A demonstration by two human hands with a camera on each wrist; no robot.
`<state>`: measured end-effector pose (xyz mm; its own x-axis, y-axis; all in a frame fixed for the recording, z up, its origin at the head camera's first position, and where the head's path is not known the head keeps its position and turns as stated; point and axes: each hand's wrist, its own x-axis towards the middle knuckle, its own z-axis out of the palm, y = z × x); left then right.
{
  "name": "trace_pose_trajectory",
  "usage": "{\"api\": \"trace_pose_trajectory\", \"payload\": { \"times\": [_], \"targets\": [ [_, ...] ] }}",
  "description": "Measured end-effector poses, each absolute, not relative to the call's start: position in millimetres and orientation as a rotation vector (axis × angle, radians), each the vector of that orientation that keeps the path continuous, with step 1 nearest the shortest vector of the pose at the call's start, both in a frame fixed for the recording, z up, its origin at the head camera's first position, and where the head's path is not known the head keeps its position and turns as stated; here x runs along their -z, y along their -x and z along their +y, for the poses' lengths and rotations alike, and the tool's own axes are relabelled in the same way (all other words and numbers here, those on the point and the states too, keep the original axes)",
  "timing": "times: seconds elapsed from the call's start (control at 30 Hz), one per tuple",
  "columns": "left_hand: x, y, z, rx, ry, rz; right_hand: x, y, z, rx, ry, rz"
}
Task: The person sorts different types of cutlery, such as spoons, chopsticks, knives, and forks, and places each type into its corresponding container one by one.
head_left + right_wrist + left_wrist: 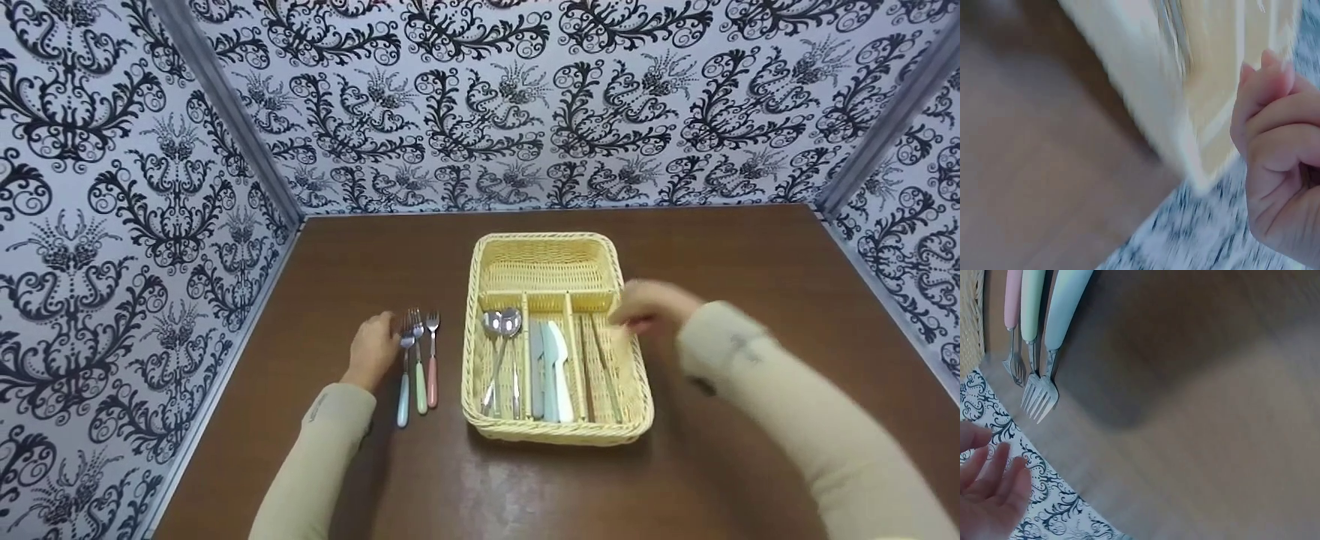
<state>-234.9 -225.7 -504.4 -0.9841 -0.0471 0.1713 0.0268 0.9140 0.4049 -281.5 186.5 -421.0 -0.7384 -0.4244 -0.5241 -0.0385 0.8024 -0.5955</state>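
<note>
Three pastel-handled metal forks (421, 386) just right of left hand (373, 349); pale-yellow rectangular wicker basket (555, 433) left of right hand (656, 304).

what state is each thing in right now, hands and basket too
left hand: open, near the fork tines
right hand: fingers curled, nothing visible in it
blue-handled fork: lying on the table
green-handled fork: lying beside it
pink-handled fork: lying nearest the basket
basket: upright, partly filled
spoons: in its left compartment
knives: in its middle one
thin sticks: in its right one
</note>
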Motion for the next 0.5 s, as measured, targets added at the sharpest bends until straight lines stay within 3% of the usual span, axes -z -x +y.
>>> {"api": "trace_pose_trajectory", "payload": {
  "times": [0.2,0.5],
  "targets": [
    [511,226,-234,0.897,-0.288,-3.130,412,291,261,0.825,0.117,2.402],
    [511,217,-219,1.188,-0.613,-3.186,438,282,329,1.193,-0.205,2.188]
  ]
}}
